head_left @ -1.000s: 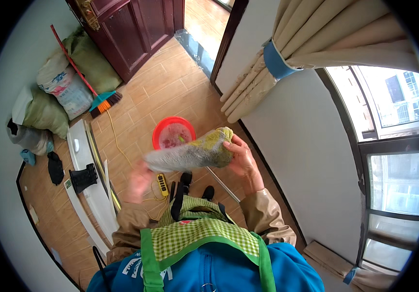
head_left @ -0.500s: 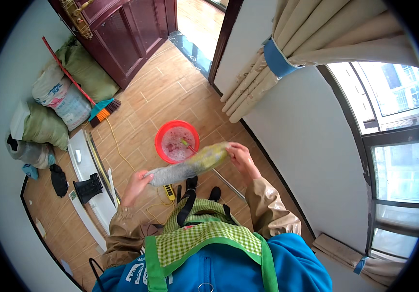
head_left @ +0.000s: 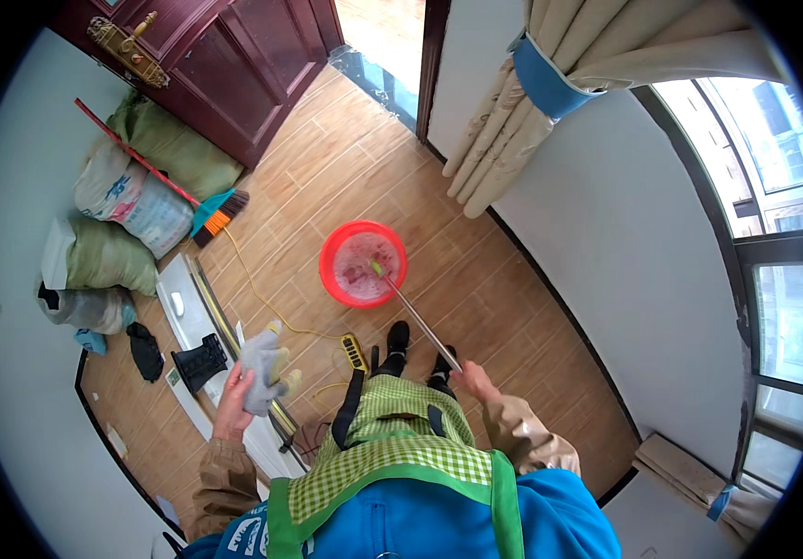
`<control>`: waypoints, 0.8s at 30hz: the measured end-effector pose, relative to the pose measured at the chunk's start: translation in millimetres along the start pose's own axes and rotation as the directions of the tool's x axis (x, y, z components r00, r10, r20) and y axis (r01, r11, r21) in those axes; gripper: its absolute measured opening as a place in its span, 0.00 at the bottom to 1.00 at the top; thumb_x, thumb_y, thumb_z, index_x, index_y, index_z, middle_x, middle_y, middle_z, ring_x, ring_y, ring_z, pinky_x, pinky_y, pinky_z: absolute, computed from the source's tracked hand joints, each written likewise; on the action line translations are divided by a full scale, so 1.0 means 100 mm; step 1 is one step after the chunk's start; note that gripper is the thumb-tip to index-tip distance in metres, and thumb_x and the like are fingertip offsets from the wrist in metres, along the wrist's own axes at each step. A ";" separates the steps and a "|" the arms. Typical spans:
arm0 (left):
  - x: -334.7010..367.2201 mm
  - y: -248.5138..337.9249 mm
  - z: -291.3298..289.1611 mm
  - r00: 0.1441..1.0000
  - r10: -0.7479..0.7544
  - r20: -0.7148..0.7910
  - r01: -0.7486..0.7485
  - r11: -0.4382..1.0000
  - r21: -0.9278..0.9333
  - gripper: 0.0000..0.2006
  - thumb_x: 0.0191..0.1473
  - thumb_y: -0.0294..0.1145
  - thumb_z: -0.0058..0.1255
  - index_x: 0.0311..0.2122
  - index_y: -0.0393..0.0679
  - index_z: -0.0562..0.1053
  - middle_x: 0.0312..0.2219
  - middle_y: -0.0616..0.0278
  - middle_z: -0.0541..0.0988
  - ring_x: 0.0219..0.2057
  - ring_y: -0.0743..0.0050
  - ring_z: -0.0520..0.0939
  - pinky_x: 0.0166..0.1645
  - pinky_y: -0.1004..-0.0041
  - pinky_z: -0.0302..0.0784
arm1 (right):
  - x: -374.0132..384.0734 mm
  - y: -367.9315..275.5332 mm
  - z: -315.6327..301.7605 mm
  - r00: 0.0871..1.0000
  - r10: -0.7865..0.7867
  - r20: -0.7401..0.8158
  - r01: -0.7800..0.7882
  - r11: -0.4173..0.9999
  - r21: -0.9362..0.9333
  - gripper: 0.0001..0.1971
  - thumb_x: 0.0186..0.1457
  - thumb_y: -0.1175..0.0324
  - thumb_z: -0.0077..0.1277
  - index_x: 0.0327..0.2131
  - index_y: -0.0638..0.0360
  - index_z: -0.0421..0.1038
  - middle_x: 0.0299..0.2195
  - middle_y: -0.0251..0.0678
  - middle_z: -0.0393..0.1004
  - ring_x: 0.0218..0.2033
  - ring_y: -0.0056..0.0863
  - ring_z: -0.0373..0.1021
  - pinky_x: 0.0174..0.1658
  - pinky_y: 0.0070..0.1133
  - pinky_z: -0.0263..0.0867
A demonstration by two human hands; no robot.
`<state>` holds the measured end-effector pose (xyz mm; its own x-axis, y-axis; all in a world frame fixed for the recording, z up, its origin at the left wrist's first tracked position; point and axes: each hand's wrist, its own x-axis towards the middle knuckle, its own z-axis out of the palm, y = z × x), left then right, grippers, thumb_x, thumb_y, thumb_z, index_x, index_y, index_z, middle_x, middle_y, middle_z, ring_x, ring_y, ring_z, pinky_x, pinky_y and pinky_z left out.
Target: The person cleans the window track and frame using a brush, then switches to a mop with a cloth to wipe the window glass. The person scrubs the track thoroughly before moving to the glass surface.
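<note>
In my left hand (head_left: 231, 408) is a grey-and-yellow work glove (head_left: 261, 368), bunched up with its finger ends pointing right. The hand is closed on the glove, left of my apron. My right hand (head_left: 478, 382) is wrapped round the top of a metal pole (head_left: 425, 326). That pole slopes away to a green fitting (head_left: 378, 268) at its far end, inside a red basin (head_left: 327, 256). Foamy water (head_left: 364, 252) with reddish patches fills the basin and hides whatever is below the fitting.
A yellow power strip (head_left: 353, 352) and its cable lie near my feet. On the left are long white panels (head_left: 187, 298), a black object (head_left: 201, 363) and several stuffed sacks (head_left: 108, 256). A broom (head_left: 215, 216) leans there. Beyond stands a dark red door (head_left: 233, 74); curtains (head_left: 494, 140) hang right.
My right hand has let go of the glove and taken hold of the pole. The left hand keeps the glove, now bunched instead of stretched, farther left and lower. The view has shifted.
</note>
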<state>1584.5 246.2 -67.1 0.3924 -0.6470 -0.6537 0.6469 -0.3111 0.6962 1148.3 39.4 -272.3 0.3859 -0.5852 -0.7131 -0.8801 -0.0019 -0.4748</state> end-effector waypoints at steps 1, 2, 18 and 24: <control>0.00 0.04 -0.05 1.000 0.006 -0.019 -0.006 1.000 -0.012 0.22 0.61 0.28 0.42 0.60 0.42 0.59 0.54 0.58 0.70 0.53 0.64 0.73 0.54 0.64 0.73 | -0.21 0.02 -0.03 1.000 -0.004 -0.017 0.004 1.000 -0.026 0.16 0.50 0.58 0.52 0.39 0.58 0.73 0.31 0.55 0.75 0.37 0.53 0.72 0.38 0.40 0.69; 0.03 0.07 -0.10 0.999 0.015 -0.035 -0.016 0.999 -0.031 0.22 0.61 0.28 0.42 0.60 0.42 0.60 0.54 0.58 0.69 0.53 0.63 0.73 0.55 0.63 0.72 | -0.42 0.01 -0.11 0.999 -0.010 -0.038 0.008 0.998 -0.061 0.17 0.50 0.58 0.52 0.40 0.57 0.72 0.31 0.55 0.75 0.36 0.53 0.72 0.37 0.41 0.69; 0.30 -0.25 0.33 0.999 0.042 0.033 -0.040 0.996 -0.077 0.19 0.59 0.27 0.46 0.56 0.39 0.65 0.49 0.58 0.74 0.49 0.65 0.76 0.54 0.63 0.72 | -1.86 0.67 -0.09 0.998 0.054 0.015 -0.056 0.932 0.358 0.18 0.55 0.54 0.51 0.41 0.58 0.73 0.26 0.41 0.75 0.26 0.32 0.71 0.31 0.30 0.67; 0.02 -0.45 0.37 0.992 0.121 0.045 -0.118 0.991 -0.063 0.19 0.57 0.27 0.47 0.55 0.39 0.65 0.48 0.56 0.75 0.48 0.61 0.77 0.54 0.60 0.73 | -1.66 0.72 -0.38 0.948 0.051 0.315 -0.144 0.950 0.278 0.20 0.58 0.53 0.48 0.41 0.62 0.73 0.27 0.33 0.73 0.30 0.23 0.68 0.32 0.26 0.66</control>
<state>1531.9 233.3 -89.0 0.4378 -0.7105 -0.5509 0.6359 -0.1885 0.7484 1010.3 106.1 -168.6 0.4077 -0.2989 -0.8628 -0.8144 0.3083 -0.4917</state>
